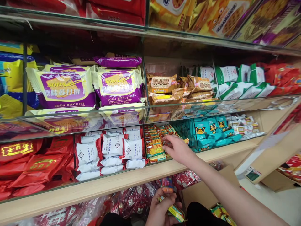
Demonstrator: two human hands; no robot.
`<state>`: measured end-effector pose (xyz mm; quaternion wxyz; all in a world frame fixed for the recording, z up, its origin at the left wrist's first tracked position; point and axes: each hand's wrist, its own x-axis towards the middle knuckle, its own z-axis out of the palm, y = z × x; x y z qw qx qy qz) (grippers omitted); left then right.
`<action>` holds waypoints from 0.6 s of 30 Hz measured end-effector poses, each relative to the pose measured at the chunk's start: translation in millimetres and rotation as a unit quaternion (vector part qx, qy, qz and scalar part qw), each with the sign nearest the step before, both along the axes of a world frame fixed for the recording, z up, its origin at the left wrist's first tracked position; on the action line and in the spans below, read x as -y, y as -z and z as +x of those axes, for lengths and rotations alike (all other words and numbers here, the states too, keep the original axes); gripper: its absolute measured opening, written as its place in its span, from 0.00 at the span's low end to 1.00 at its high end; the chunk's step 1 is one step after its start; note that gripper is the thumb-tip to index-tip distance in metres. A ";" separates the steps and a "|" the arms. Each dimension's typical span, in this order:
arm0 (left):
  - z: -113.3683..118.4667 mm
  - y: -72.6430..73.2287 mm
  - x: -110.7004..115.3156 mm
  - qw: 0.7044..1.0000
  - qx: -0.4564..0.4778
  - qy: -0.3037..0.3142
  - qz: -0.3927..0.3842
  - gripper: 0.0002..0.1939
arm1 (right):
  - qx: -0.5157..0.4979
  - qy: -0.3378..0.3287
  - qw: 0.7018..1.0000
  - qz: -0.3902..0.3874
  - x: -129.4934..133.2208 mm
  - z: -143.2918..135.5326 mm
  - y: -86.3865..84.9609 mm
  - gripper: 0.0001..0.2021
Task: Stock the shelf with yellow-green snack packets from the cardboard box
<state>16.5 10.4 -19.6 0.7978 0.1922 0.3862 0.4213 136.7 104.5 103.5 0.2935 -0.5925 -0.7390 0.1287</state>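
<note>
My right hand (176, 148) reaches into a lower shelf compartment, its bent fingertips closed on the end of a small yellow-and-green snack packet (155, 148). More packets of the same kind (154, 131) lie stacked in rows behind it. Below the shelf edge, my left hand (161, 205) is closed around several small yellow-and-green snack packets (176, 214), partly hidden by the fingers. A few similar packets (222, 213) show in an open cardboard box (199, 196) at the bottom, near my right forearm.
Red-and-white packets (113, 146) fill the compartment on the left, teal packets (208, 128) the one on the right. A clear glass divider and a wooden shelf edge (98, 185) border the compartment. Soda biscuit packs (66, 88) stand above. Plastic-wrapped dark red packets (134, 199) lie underneath.
</note>
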 end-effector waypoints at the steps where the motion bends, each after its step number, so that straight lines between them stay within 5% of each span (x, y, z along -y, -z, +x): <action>1: -0.8 -0.4 0.1 1.000 0.023 0.001 -0.001 0.12 | 0.007 -0.012 1.000 -0.004 0.4 1.1 -1.0 0.12; 6: -1.5 -3.2 1.7 0.994 0.108 0.005 -0.004 0.20 | 0.022 -0.052 0.998 -0.031 1.8 3.3 -1.2 0.15; 18: -1.3 -3.3 1.6 0.995 0.066 0.056 0.044 0.18 | 0.141 -0.200 0.967 -0.074 0.3 20.1 -10.2 0.08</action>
